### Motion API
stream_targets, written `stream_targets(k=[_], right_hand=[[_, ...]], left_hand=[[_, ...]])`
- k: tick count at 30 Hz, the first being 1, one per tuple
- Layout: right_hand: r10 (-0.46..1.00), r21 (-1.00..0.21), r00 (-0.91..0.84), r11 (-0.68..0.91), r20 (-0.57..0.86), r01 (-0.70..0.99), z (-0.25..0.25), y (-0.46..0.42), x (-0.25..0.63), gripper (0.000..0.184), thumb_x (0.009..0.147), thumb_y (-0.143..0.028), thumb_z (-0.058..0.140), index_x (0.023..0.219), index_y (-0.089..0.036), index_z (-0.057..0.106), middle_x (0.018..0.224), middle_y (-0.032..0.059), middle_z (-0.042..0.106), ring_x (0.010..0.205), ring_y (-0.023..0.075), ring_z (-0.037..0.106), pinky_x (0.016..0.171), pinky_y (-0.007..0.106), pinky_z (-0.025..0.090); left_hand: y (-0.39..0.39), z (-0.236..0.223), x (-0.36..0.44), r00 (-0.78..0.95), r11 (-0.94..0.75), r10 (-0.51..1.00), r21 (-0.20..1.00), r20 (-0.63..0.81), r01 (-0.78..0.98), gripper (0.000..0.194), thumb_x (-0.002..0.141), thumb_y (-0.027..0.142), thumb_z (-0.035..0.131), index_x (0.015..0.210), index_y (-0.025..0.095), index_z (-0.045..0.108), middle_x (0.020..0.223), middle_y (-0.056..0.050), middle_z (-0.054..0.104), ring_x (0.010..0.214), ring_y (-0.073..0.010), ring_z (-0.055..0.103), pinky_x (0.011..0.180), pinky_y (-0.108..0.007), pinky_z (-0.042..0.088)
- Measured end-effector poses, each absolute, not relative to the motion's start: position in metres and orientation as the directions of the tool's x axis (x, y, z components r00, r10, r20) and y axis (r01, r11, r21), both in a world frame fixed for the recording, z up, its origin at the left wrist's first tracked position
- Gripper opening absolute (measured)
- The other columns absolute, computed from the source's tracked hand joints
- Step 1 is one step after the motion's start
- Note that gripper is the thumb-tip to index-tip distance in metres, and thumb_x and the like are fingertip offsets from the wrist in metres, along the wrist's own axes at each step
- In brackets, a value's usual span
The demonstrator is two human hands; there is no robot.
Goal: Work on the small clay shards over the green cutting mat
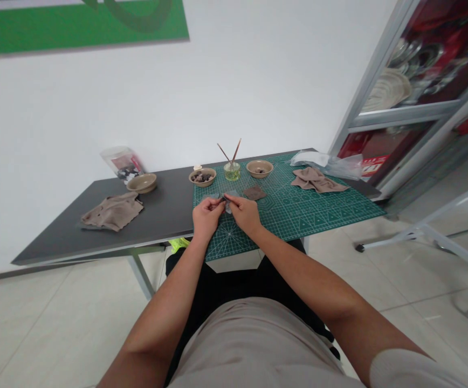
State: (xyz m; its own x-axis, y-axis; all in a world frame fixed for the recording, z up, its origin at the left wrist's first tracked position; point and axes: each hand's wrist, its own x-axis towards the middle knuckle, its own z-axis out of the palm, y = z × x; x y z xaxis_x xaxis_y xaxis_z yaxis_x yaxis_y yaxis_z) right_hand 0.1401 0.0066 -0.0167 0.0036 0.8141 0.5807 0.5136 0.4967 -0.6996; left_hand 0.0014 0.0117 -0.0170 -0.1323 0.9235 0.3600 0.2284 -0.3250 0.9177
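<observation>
My left hand (207,216) and my right hand (245,213) meet over the green cutting mat (294,213), fingertips pinched together. Between them is a small dark piece (223,199), mostly covered by the fingers; its kind is too small to tell. A crumpled clear plastic piece (228,207) shows under and around the fingertips. Just beyond my right hand a brown square (255,193), like sandpaper or cloth, lies on the mat.
Behind the hands stand a bowl of small stone-like lumps (202,177), a glass with two brushes (232,171) and another bowl (260,168). To the left are a bowl (142,183), a tub (121,161) and a cloth (112,212); rightward, another cloth (317,180) and a plastic bag (331,163).
</observation>
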Motion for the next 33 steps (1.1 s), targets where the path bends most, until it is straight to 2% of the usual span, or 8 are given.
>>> stream_targets(k=[5, 8, 13, 19, 26, 33], right_hand=[[0.792, -0.623, -0.117, 0.553, 0.599, 0.554, -0.016, 0.002, 0.139, 0.039, 0.089, -0.013, 0.051, 0.120, -0.027, 0.069, 0.123, 0.0015, 0.069, 0.114, 0.0163, 0.065, 0.102, 0.031, 0.049], [0.803, -0.572, -0.174, 0.541, 0.570, 0.617, -0.016, 0.000, 0.137, 0.039, 0.090, -0.014, 0.051, 0.122, -0.026, 0.068, 0.131, 0.0033, 0.064, 0.115, 0.0178, 0.064, 0.102, 0.032, 0.049], [0.796, -0.571, -0.164, 0.544, 0.582, 0.615, -0.017, 0.001, 0.136, 0.042, 0.089, -0.011, 0.050, 0.125, -0.025, 0.066, 0.126, 0.0035, 0.067, 0.114, 0.0173, 0.065, 0.101, 0.031, 0.049], [0.814, -0.636, -0.109, 0.521, 0.570, 0.569, -0.016, 0.004, 0.138, 0.039, 0.089, -0.016, 0.052, 0.124, -0.027, 0.067, 0.112, 0.0016, 0.074, 0.102, 0.0169, 0.070, 0.091, 0.030, 0.053], [0.819, -0.672, -0.087, 0.521, 0.567, 0.526, -0.017, 0.005, 0.140, 0.039, 0.089, -0.016, 0.052, 0.123, -0.027, 0.067, 0.112, 0.0014, 0.074, 0.101, 0.0177, 0.070, 0.092, 0.031, 0.054], [0.783, -0.563, -0.183, 0.567, 0.594, 0.601, -0.020, 0.004, 0.136, 0.041, 0.088, -0.010, 0.050, 0.123, -0.025, 0.068, 0.129, 0.0040, 0.065, 0.118, 0.0185, 0.063, 0.105, 0.033, 0.048]], left_hand=[[0.006, -0.007, 0.003, -0.123, -0.305, 0.918, 0.869, 0.377, 0.389, 0.010, 0.072, 0.026, 0.067, 0.067, 0.018, 0.066, 0.058, 0.004, 0.064, 0.056, -0.0117, 0.057, 0.059, -0.024, 0.043], [0.003, 0.000, 0.003, -0.129, -0.302, 0.909, 0.840, 0.396, 0.450, 0.015, 0.073, 0.023, 0.064, 0.059, 0.018, 0.062, 0.054, 0.005, 0.061, 0.053, -0.0104, 0.053, 0.057, -0.023, 0.040], [0.002, -0.001, 0.002, -0.143, -0.292, 0.912, 0.853, 0.384, 0.432, 0.011, 0.073, 0.025, 0.064, 0.065, 0.018, 0.067, 0.059, 0.004, 0.064, 0.055, -0.0108, 0.055, 0.057, -0.023, 0.040], [0.006, -0.009, 0.001, -0.154, -0.318, 0.911, 0.888, 0.384, 0.333, 0.012, 0.074, 0.030, 0.068, 0.071, 0.018, 0.069, 0.062, 0.002, 0.067, 0.058, -0.0125, 0.059, 0.060, -0.024, 0.044], [0.007, -0.011, 0.002, -0.149, -0.322, 0.917, 0.907, 0.371, 0.272, 0.014, 0.073, 0.031, 0.070, 0.071, 0.018, 0.067, 0.061, 0.002, 0.067, 0.058, -0.0129, 0.060, 0.060, -0.024, 0.045], [0.003, 0.001, 0.002, -0.120, -0.258, 0.926, 0.832, 0.358, 0.492, 0.014, 0.072, 0.022, 0.063, 0.059, 0.018, 0.064, 0.055, 0.004, 0.061, 0.053, -0.0111, 0.053, 0.057, -0.024, 0.040]])
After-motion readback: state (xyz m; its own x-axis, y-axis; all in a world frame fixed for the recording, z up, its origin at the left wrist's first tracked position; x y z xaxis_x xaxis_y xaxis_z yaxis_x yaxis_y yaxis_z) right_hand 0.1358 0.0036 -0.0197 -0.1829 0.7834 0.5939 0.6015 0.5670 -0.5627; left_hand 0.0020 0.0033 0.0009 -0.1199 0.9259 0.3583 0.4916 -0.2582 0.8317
